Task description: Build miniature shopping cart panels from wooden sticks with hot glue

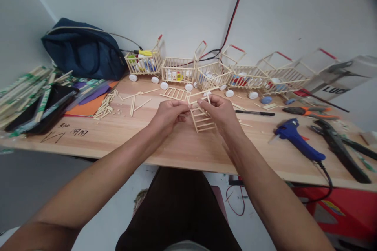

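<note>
Over the middle of the wooden table [173, 145], both my hands hold a small ladder-like frame of thin wooden sticks [203, 122]. My left hand [170, 114] pinches its upper left corner between thumb and fingers. On the other side, my right hand [219, 111] grips the top, its thumb pressed on a stick, and hides part of the upper right. Just behind my hands lies a second flat stick frame [176, 93] with several rungs.
Miniature stick shopping carts [178, 71] line the wall. At left are cut sticks [106, 105], a blue bag [85, 53] and wrapped sticks [32, 86]. A pen [255, 113], blue glue gun [300, 139], orange-handled pliers [309, 112] and a black cutter tool [338, 149] lie at right.
</note>
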`<state>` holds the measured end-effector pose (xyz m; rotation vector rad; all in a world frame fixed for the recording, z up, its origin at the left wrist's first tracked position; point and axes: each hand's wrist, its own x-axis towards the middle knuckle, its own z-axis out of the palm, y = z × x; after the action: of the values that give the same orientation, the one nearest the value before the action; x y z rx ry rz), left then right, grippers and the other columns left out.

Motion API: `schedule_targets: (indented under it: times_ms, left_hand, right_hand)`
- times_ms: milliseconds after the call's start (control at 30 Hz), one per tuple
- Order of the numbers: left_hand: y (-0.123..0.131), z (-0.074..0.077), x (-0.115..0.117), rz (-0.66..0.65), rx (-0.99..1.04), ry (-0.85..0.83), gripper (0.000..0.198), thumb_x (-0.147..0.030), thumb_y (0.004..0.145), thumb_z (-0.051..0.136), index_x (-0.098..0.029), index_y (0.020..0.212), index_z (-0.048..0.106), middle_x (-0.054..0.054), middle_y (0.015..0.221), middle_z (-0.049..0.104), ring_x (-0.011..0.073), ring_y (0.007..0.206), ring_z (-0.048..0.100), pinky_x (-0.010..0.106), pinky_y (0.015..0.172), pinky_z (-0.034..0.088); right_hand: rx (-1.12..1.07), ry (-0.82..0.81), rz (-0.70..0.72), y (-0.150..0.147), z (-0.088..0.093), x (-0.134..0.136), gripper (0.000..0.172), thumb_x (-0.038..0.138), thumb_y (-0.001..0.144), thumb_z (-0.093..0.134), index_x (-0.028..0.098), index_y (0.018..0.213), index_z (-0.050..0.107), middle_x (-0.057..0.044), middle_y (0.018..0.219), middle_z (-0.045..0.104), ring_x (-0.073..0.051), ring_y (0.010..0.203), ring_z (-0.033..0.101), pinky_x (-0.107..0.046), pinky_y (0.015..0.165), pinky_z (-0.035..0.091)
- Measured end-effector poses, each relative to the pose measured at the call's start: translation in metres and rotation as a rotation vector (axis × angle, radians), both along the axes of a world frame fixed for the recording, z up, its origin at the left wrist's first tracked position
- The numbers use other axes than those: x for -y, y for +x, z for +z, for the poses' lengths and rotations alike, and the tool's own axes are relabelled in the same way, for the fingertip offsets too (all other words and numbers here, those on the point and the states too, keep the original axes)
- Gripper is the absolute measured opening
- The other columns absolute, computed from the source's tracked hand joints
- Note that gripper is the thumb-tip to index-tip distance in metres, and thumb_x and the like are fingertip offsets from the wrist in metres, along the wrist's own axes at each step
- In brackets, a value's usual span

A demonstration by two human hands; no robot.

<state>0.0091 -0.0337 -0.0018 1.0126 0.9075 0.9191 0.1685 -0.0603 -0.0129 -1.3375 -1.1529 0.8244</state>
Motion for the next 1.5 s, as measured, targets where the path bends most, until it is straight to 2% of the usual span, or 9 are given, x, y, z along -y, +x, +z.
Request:
schedule_targets:
  times_ms: [533,867,1033,1233,1500]
  left_hand:
    - [0.0,0.003,0.0,0.024,-0.006,-0.024,0.007,-0.012,0.066,0.071,-0.009,0.066,0.065,0.004,0.065,0.064,0.0091,0.058,0.059,0.018,0.05,0.044]
    - [0.0,-0.002,-0.001,-0.002,0.065,-0.022,0.018,-0.014,0.063,0.076,-0.01,0.074,0.063,0.003,0.067,0.065,0.0096,0.059,0.06,0.02,0.053,0.048]
    - [0.0,-0.002,0.0,0.019,0.063,-0.014,0.023,-0.016,0.06,0.079,-0.011,0.075,0.062,0.002,0.067,0.064,0.0102,0.059,0.06,0.02,0.052,0.048]
    - [0.001,-0.001,0.0,0.039,0.033,-0.003,0.02,-0.017,0.06,0.078,-0.011,0.074,0.064,0.003,0.068,0.064,0.0103,0.061,0.06,0.02,0.051,0.047]
    - [0.001,-0.001,0.0,0.058,0.011,-0.001,0.017,-0.016,0.06,0.076,-0.011,0.07,0.063,0.002,0.066,0.063,0.0101,0.06,0.059,0.019,0.049,0.046]
  right_hand:
    - [-0.045,-0.005,-0.027,-0.004,0.002,0.003,0.026,0.043,0.066,0.072,0.02,0.068,0.062,0.002,0.059,0.058,-0.012,0.054,0.049,-0.025,0.052,0.039]
    - [-0.008,0.06,-0.077,-0.009,0.002,0.003,0.023,0.04,0.066,0.071,0.019,0.066,0.062,0.003,0.058,0.054,-0.009,0.053,0.042,-0.024,0.052,0.033]
    - [-0.009,0.051,-0.07,-0.01,0.005,0.004,0.022,0.039,0.066,0.07,0.019,0.067,0.061,0.003,0.059,0.054,-0.01,0.053,0.043,-0.025,0.053,0.034]
    - [-0.016,0.048,-0.06,-0.013,0.01,0.009,0.023,0.039,0.066,0.07,0.02,0.065,0.058,0.004,0.059,0.054,-0.01,0.054,0.044,-0.025,0.054,0.035]
    - [-0.072,-0.027,-0.007,-0.012,0.011,0.01,0.025,0.041,0.066,0.072,0.019,0.072,0.063,0.001,0.065,0.062,-0.011,0.056,0.051,-0.025,0.055,0.039]
